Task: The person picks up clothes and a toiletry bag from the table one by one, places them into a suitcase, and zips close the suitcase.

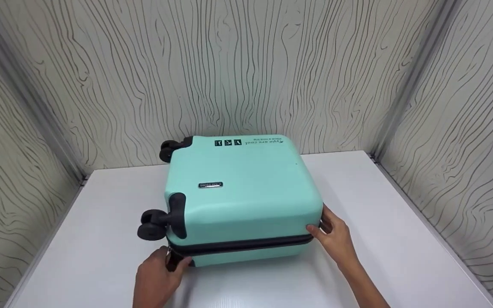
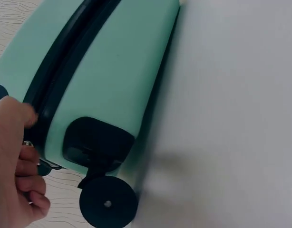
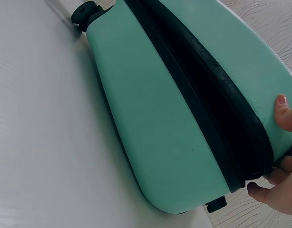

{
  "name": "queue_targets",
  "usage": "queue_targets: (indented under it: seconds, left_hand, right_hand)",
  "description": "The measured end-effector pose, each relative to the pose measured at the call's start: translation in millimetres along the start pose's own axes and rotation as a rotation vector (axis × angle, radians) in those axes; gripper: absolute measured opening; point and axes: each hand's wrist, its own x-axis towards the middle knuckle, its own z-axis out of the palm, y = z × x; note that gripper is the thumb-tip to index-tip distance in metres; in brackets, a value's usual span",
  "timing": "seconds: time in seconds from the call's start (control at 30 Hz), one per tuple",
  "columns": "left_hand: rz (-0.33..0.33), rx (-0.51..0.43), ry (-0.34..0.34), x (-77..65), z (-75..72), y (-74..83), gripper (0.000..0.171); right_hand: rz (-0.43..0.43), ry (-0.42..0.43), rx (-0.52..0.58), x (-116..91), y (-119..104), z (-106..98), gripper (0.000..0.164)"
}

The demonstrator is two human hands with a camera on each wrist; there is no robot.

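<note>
A mint-green hard-shell suitcase [image 1: 246,184] lies flat, its black double wheels [image 1: 152,224] pointing left. Along its near side runs a black zipper band [image 1: 242,246]; in the right wrist view the band is parted, and a dark gap [image 3: 227,118] widens toward the right end. My right hand [image 1: 335,239] grips the upper shell at the near right corner, thumb on the outside and fingers around the edge. At the near left corner my left hand [image 1: 158,273] holds the suitcase by the zipper band, fingers curled, with a small metal piece [image 2: 28,143] beside them.
The suitcase rests on a white table [image 1: 114,265]. Behind it stands a wood-grain patterned panel [image 1: 246,64], with similar panels at left and right joined by grey metal posts [image 1: 413,81]. The far wheel [image 1: 167,152] is close to the back panel.
</note>
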Motion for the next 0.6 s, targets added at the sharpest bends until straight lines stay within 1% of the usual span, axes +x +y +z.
queue_targets:
  seconds: [0.07,0.2,0.27,0.3,0.33,0.43,0.53,0.6]
  left_hand:
    - [0.034,0.009,0.074,-0.8,4.7,-1.3,0.038]
    - [0.116,0.042,0.233,-3.3,13.5,-2.7,0.040]
    - [0.170,0.067,0.295,-4.7,16.5,-1.7,0.042]
    - [0.195,0.082,0.315,-5.4,17.6,-0.7,0.042]
    - [0.220,0.098,0.331,-6.2,18.8,0.5,0.043]
    - [0.275,0.133,0.345,-9.6,21.3,4.9,0.045]
    - [0.318,0.151,0.340,-14.7,24.2,9.9,0.036]
    - [0.326,0.162,0.323,-18.2,25.8,13.2,0.029]
  right_hand:
    - [-0.003,0.001,-0.002,-0.3,-0.4,-0.1,0.076]
    - [0.002,-0.004,0.001,-1.4,-1.5,0.2,0.077]
    - [0.004,-0.004,0.003,-1.7,-1.7,0.4,0.077]
    - [0.005,-0.004,0.003,-1.7,-1.7,0.4,0.077]
    - [0.005,-0.004,0.003,-1.6,-1.6,0.4,0.077]
    - [0.005,0.001,-0.005,-1.2,-1.1,0.0,0.076]
    - [0.004,-0.001,-0.010,-0.3,-0.6,-0.8,0.076]
    - [0.000,-0.006,-0.010,0.5,-0.1,-1.3,0.077]
